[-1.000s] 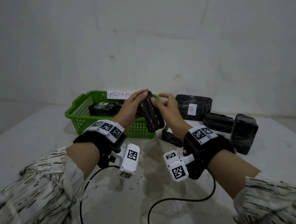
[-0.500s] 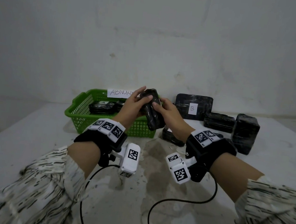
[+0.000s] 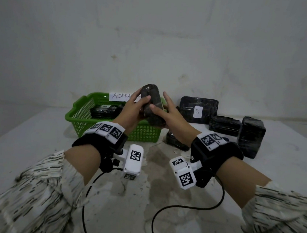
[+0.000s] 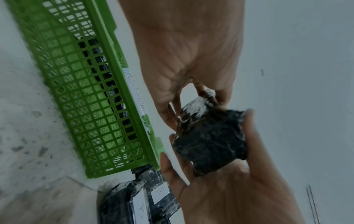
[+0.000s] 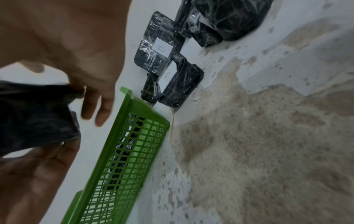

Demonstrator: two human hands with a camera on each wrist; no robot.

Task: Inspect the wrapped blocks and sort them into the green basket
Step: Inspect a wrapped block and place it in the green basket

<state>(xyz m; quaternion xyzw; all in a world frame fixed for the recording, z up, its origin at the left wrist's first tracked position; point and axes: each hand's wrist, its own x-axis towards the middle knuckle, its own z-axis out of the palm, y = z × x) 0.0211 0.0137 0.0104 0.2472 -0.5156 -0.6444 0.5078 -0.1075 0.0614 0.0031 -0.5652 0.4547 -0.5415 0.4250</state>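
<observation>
A black wrapped block (image 3: 151, 104) stands nearly upright in the air above the right front corner of the green basket (image 3: 77, 116). My left hand (image 3: 140, 100) grips its left side, with fingers and thumb curled round it. The right hand (image 3: 162, 107) lies against its right side with straight fingers, its thumb touching the front face. In the left wrist view the block (image 4: 208, 142) sits between both hands beside the basket (image 4: 86, 91). The right wrist view has the block (image 5: 34, 118) at the left edge, with two right fingers (image 5: 103, 113) straight and off it.
Wrapped blocks (image 3: 102, 111) lie in the basket, which has a paper label (image 3: 120, 96) at its back. More blocks stand on the right: one labelled B (image 3: 198, 109) against the wall, a flat one (image 3: 223, 124), a tall one (image 3: 250, 138) and one (image 3: 176, 143) under my right wrist. Cables trail across the stained table (image 3: 152, 173).
Both hands have lifted the block and turned it from a slant to nearly upright. The right hand's fingers have straightened away from it.
</observation>
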